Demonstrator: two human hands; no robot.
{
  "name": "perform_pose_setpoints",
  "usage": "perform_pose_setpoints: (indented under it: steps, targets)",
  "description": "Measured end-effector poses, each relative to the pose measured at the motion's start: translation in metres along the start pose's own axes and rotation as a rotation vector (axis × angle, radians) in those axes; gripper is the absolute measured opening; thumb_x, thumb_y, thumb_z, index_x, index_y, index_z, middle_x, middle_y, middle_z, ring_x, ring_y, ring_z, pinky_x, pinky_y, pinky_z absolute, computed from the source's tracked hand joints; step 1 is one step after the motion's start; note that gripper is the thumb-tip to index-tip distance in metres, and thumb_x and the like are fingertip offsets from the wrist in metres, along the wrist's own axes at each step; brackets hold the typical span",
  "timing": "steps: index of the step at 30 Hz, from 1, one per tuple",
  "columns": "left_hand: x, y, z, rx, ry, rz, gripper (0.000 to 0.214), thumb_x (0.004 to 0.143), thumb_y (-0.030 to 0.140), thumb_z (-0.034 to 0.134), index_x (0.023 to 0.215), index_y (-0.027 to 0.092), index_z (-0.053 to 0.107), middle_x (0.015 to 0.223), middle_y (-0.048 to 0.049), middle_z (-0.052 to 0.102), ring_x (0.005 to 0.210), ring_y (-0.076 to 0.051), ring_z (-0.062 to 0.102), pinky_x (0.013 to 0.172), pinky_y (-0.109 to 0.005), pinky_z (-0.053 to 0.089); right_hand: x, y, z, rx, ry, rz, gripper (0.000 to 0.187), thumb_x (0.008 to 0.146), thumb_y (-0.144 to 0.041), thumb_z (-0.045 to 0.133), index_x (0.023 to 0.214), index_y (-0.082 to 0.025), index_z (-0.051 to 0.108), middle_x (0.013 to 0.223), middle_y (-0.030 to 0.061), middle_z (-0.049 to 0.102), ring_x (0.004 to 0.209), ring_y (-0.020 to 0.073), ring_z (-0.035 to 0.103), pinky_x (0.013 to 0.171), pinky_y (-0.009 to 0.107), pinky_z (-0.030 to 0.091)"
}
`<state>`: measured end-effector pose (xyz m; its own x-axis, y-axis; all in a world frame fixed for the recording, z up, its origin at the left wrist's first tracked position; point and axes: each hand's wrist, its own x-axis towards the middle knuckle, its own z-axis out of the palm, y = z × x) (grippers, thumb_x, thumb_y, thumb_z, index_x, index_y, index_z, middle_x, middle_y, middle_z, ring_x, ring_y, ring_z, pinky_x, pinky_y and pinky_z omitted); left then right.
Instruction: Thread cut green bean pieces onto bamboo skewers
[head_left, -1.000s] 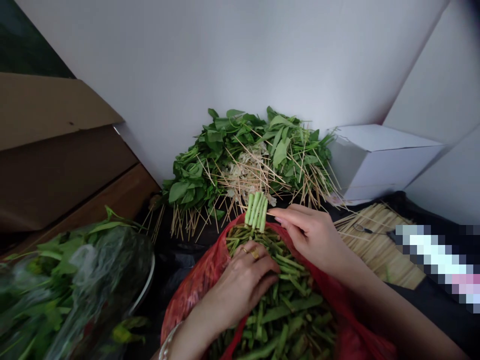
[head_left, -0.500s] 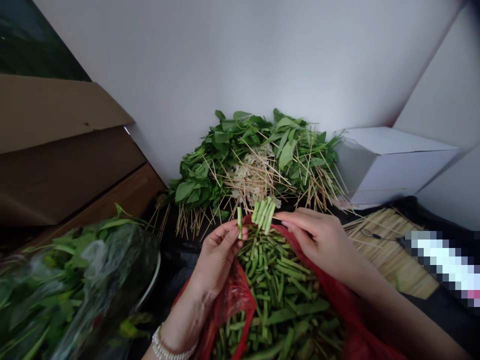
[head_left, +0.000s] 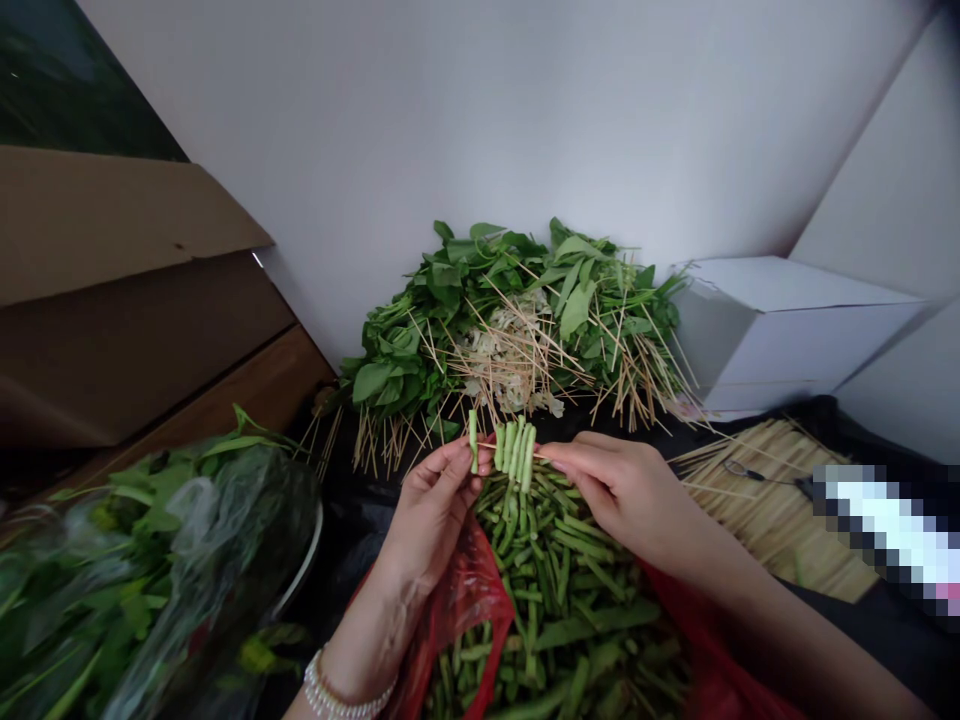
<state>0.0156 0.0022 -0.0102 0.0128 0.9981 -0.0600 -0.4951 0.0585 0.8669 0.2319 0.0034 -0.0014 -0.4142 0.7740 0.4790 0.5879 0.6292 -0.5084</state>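
My right hand is closed on a thin bamboo skewer, pinched between thumb and fingers. Several cut green bean pieces sit side by side across that skewer. My left hand pinches a single green bean piece upright between thumb and forefinger. The skewer's free end reaches this piece; I cannot tell whether it has gone in. Below both hands a red plastic bag lies open, full of cut green beans.
Against the wall are skewered leafy greens and pale skewered slices. A white box stands right, above loose bamboo skewers. Leaves in clear plastic fill the left, near a cardboard box.
My right hand has moved left, bringing the skewer's free end up to the bean piece in my left hand. My left hand has barely shifted.
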Motion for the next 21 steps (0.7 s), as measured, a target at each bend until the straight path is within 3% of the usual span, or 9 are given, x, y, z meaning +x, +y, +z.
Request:
perform_pose_setpoints:
  steps: [11,21]
  targets:
    - [-0.0003,-0.0013,0.0020,0.014,0.049,-0.026,0.026,0.063,0.024,0.087,0.085,0.013,0.079,0.079,-0.0035,0.076,0.070,-0.008,0.063,0.069,-0.016,0.051,-0.0009,0.0002,0.0014,0.024,-0.047,0.015,0.029,0.095,-0.017,0.041,0.103,-0.023,0.069,0.082,0.0013,0.061,0.071,0.0118,0.057,0.067,0.025,0.042]
    - [0.0013,-0.0058,-0.0018,0.052,0.039,-0.046,0.020,0.065,0.024,0.085,0.082,0.014,0.079,0.081,-0.0054,0.077,0.073,-0.011,0.065,0.078,-0.021,0.052,0.0001,-0.0030,0.0086,0.078,-0.053,0.022,0.032,0.094,-0.016,0.041,0.108,-0.024,0.068,0.083,0.0012,0.063,0.073,0.0125,0.058,0.068,0.025,0.043]
